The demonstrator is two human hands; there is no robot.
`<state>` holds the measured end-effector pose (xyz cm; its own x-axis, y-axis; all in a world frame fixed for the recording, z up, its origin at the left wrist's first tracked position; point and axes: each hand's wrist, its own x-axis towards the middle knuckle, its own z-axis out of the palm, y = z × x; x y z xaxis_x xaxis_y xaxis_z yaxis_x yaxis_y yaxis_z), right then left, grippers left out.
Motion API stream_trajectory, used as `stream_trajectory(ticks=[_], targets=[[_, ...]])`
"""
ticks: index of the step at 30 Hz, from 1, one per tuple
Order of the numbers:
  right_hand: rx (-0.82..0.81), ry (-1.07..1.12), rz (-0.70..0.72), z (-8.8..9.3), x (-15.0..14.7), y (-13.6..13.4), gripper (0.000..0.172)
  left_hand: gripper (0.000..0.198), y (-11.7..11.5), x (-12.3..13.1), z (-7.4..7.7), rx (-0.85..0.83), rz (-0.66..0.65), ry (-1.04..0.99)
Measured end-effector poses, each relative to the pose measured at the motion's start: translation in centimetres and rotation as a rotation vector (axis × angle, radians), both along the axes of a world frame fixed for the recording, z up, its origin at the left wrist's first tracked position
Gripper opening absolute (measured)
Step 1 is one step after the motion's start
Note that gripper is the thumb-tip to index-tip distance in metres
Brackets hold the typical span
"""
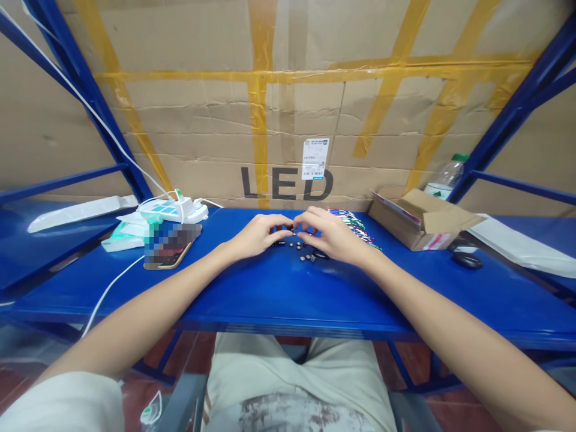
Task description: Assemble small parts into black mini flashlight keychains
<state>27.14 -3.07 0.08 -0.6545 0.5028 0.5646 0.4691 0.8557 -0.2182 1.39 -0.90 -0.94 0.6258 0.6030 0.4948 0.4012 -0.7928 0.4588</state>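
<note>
My left hand (261,236) and my right hand (327,231) meet over the blue table. Their fingertips come together in pinches, almost touching each other. A tiny dark piece shows between them, too small to name. Under and in front of the fingers lie several small round metallic discs (302,258). A small black part (320,255) rests below my right hand, and another black part (279,243) sits by my left fingertips. Just behind my right hand is a spread of thin, multicoloured shiny sticks (353,225), partly covered by the hand.
On the left are a phone (173,247), a white power strip (168,209) with cables and a soft tissue pack (126,234). An open cardboard box (418,219), a black mouse (467,260) and a plastic bottle (447,177) stand right. Behind the blue table (288,294) rises a large carton (202,132).
</note>
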Motion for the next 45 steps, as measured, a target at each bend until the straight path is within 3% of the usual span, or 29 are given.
stream_trajectory(ticks=[5, 10, 18, 24, 29, 45], targets=[[-0.011, 0.016, -0.012, -0.2, -0.3, 0.0, 0.013, 0.030, -0.4, 0.3, 0.1, -0.050, 0.008, -0.011], [-0.179, 0.144, -0.012, 0.1, 0.0, 0.1, 0.014, 0.028, 0.1, -0.4, 0.4, 0.073, 0.027, 0.044], [-0.397, -0.296, 0.061, 0.3, 0.5, 0.5, 0.012, 0.016, 0.4, -1.1, 0.6, 0.243, 0.033, 0.066], [-0.404, -0.362, 0.064, 0.0, 0.4, 0.5, 0.004, 0.018, 0.4, -0.9, 0.6, 0.172, 0.017, 0.073], [-0.435, -0.285, 0.077, -0.2, 0.1, 0.4, 0.016, 0.019, 0.7, -0.9, 0.3, 0.142, 0.022, 0.106], [-0.412, -0.212, 0.073, -0.8, -0.7, 0.0, 0.022, 0.024, 0.8, -1.1, 0.3, 0.101, 0.070, 0.112]])
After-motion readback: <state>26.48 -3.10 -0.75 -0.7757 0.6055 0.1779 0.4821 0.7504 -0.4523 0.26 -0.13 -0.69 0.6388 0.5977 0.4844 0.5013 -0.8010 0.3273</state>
